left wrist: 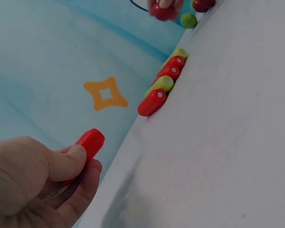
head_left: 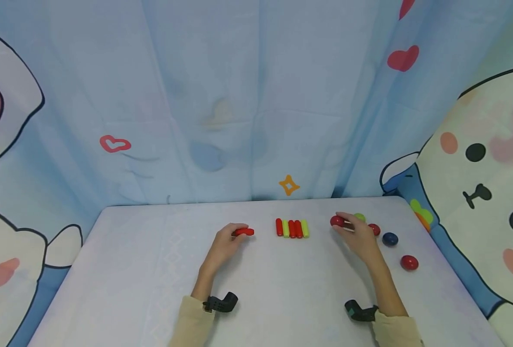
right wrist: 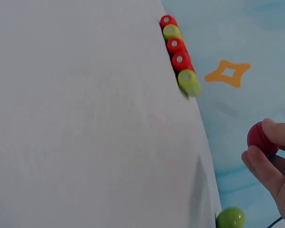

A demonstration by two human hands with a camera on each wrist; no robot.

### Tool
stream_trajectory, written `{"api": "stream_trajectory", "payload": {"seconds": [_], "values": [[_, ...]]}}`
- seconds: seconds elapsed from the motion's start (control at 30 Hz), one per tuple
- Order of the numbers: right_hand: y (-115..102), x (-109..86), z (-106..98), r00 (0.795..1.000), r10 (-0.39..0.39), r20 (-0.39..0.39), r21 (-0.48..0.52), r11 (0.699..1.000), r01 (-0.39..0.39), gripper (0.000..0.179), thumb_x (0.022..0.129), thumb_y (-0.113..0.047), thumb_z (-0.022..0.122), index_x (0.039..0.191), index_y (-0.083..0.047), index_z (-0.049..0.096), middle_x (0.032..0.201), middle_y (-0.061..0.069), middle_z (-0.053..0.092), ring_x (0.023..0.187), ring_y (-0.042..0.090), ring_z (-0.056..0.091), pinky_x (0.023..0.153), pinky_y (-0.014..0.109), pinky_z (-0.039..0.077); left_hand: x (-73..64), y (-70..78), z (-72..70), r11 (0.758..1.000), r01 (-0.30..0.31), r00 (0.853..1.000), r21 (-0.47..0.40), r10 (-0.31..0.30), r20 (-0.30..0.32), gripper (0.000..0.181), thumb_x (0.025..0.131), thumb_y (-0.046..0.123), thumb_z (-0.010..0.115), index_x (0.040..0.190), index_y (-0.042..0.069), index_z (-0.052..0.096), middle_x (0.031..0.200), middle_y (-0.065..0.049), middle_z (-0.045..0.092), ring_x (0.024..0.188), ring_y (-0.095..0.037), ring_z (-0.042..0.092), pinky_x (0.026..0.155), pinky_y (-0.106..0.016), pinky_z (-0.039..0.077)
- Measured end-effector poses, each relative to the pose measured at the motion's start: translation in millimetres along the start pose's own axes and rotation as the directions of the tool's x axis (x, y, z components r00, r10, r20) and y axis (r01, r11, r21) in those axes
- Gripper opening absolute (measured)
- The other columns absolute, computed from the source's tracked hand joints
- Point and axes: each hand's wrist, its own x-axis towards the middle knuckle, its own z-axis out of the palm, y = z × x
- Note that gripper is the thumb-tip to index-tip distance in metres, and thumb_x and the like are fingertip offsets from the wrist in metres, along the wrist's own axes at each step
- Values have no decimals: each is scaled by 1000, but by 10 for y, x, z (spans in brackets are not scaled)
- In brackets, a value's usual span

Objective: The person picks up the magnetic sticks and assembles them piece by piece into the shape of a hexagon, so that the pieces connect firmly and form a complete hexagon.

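Observation:
My left hand (head_left: pixel 225 245) pinches a red stick (head_left: pixel 244 232) between thumb and fingers, raised above the table. In the left wrist view the red stick (left wrist: pixel 91 142) points up and away, its near end hidden in the grip. My right hand (head_left: pixel 360 237) holds a red ball (head_left: pixel 337 221) by thumb and fingertips, also above the table. A dark line runs around the red ball (right wrist: pixel 261 139) in the right wrist view. Between the hands, several red and yellow-green sticks (head_left: pixel 292 229) lie side by side in a row, with a pale round spot at each near end (right wrist: pixel 180 59).
Beyond my right hand are a green ball (head_left: pixel 360 217), a red ball (head_left: pixel 374 229) partly behind the hand, a blue ball (head_left: pixel 389 239) and another red ball (head_left: pixel 410 262). All rest on the white-covered table (head_left: pixel 152 279). A printed blue curtain (head_left: pixel 221 96) hangs behind it.

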Motion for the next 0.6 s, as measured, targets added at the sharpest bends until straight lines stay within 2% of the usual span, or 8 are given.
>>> {"api": "stream_trajectory", "payload": {"seconds": [0.23,0.43,0.6], "values": [[-176,-15,195,996,31,79,138,989,-42,56,96,-39,59,144,-12,45,143,19,50,127,39,52,97,49,50,-83,-61,-38,999,36,999,-22,-36,-6,29,94,9,60,122,8,64,120,-13,65,104,-27,62,90,-43,52],[-338,-58,398,991,-9,133,181,983,-16,53,94,-34,63,141,-14,49,141,16,52,123,37,56,93,43,54,-130,-131,-102,998,56,998,-32,-57,-29,28,94,11,60,122,9,65,120,-13,65,103,-25,62,89,-42,52],[-434,-96,522,988,-22,154,239,971,-16,53,92,-35,66,138,-14,52,138,15,55,119,34,59,91,39,55,-183,-178,-178,994,97,994,-44,-99,-50,29,92,18,65,120,11,67,117,-11,66,93,-20,63,81,-32,54]]}}
